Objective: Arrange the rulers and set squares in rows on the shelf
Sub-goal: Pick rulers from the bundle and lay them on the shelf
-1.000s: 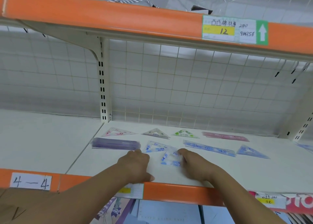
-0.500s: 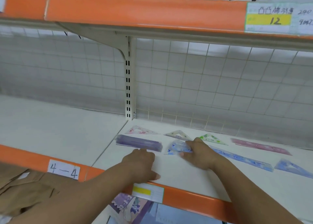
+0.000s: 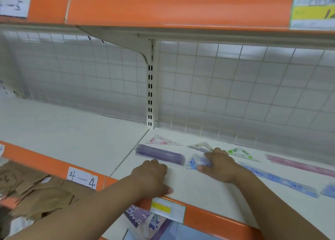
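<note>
White shelf (image 3: pixel 199 187): right hand (image 3: pixel 220 164) pinches a blue plastic set square (image 3: pixel 196 161), left hand (image 3: pixel 152 178) rests empty. Sliding risks skewing purple rulers (image 3: pixel 159 154).

five set squares (image 3: pixel 164 141), three rulers (image 3: pixel 160 154) and two hands (image 3: pixel 150 178), on one shelf (image 3: pixel 208 187).

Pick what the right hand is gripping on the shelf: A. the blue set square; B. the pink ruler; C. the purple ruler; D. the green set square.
A: the right hand has fingers and thumb closed on the blue set square, just right of the purple ruler.
</note>
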The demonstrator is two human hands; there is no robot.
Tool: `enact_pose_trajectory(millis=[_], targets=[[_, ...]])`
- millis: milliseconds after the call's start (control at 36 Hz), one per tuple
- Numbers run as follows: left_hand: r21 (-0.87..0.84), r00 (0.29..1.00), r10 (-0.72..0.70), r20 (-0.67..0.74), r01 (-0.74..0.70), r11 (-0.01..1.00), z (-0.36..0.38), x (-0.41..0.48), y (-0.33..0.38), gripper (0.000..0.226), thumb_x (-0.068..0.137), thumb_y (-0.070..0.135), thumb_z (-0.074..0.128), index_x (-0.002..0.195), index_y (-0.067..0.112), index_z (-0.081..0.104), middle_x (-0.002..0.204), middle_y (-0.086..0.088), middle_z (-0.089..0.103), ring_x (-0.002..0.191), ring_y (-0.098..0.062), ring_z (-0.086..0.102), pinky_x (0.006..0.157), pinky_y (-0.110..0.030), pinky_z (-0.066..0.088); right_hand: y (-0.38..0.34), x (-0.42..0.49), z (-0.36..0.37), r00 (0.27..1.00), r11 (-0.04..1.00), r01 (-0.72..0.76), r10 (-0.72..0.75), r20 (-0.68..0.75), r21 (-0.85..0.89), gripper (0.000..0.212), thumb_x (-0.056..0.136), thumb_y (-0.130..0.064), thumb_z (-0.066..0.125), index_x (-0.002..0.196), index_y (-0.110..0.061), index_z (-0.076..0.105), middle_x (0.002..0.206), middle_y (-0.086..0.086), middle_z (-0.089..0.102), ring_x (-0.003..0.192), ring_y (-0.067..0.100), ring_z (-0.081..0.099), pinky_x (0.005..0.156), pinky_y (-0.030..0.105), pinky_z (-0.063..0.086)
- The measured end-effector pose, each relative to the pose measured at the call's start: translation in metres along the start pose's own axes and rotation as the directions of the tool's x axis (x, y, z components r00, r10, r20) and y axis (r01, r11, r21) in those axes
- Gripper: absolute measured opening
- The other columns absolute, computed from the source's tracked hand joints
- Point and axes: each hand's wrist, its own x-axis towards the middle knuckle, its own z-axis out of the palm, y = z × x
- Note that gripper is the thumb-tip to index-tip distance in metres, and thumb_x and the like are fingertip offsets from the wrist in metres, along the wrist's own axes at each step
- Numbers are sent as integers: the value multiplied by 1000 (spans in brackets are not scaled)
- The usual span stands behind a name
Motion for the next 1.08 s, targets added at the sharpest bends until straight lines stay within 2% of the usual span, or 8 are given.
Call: enact_pose_trajectory(millis=[83, 194, 333, 583, 750, 889, 1000, 1083], targets=[[12, 1000, 3, 3, -3, 1000, 0, 1, 1, 58, 83, 56, 61, 130, 24, 48, 128, -1, 44, 120, -19, 45, 96, -34, 42, 2, 0, 0, 1000, 999, 14, -14, 19, 50, 29, 87, -53, 53, 101, -28, 51, 103, -1, 33, 114, 23, 39, 94, 33, 38], [9, 1000, 15, 8, -15, 1000, 0, 2, 2, 58, 83, 55, 61, 130, 24, 48, 128, -1, 44, 120, -19, 45, 95, -33, 42, 0, 1, 0, 999, 998, 24, -25, 24, 52, 34, 91, -46, 52, 117, -25, 54, 106, -1, 32, 118, 25, 39, 98, 35, 37], [27, 1000, 25, 2, -25, 999, 0, 3, 3, 60, 83, 57, 60, 132, 25, 46, 130, -1, 45, 121, -19, 45, 96, -34, 42, -5, -2, -1, 1000, 1000, 1, -2, 29, 30, 19, 92, -44, 50, 96, -25, 50, 106, 0, 32, 116, 26, 40, 98, 37, 39], [46, 997, 78, -5, -78, 996, -1, 3, 3, 57, 85, 54, 59, 132, 23, 47, 131, -3, 44, 123, -20, 44, 98, -35, 43, -20, -25, -2, 985, 999, -4, 11, -175, 38, 47, 91, -47, 53, 131, -23, 49, 124, 6, 42, 120, 26, 39, 100, 33, 38], [33, 986, 152, -64, -150, 988, -1, 4, 10, 51, 88, 51, 57, 130, 22, 50, 138, 2, 46, 127, -17, 44, 102, -33, 42, -38, -49, -6, 951, 992, -32, -8, -309, -124, 31, 95, -37, 43, 105, -15, 62, 111, 7, 60, 104, 26, 54, 82, 32, 43], [29, 969, 210, -133, -208, 978, -3, 6, 15, 44, 91, 47, 55, 126, 21, 53, 133, 0, 51, 122, -20, 49, 98, -35, 45, -45, -73, -11, 934, 989, -87, 41, -354, -116, 25, 95, -39, 41, 80, -20, 49, 96, 4, 63, 93, 25, 59, 65, 29, 33], [48, 954, 249, -169, -245, 968, -5, 6, 17, 40, 92, 45, 53, 122, 19, 55, 130, -2, 54, 119, -21, 52, 96, -36, 47, -47, -93, -14, 937, 986, -145, 110, -333, -82, 25, 96, -40, 42, 83, -20, 47, 93, 4, 60, 82, 21, 50, 65, 29, 35], [57, 944, 274, -181, -269, 962, -5, 6, 20, 36, 94, 44, 51, 118, 18, 58, 124, -2, 58, 114, -21, 54, 93, -35, 48, -46, -108, -14, 928, 978, -200, 167, -333, -66, 28, 97, -41, 42, 91, -18, 56, 101, 4, 63, 92, 23, 57, 66, 28, 36]])
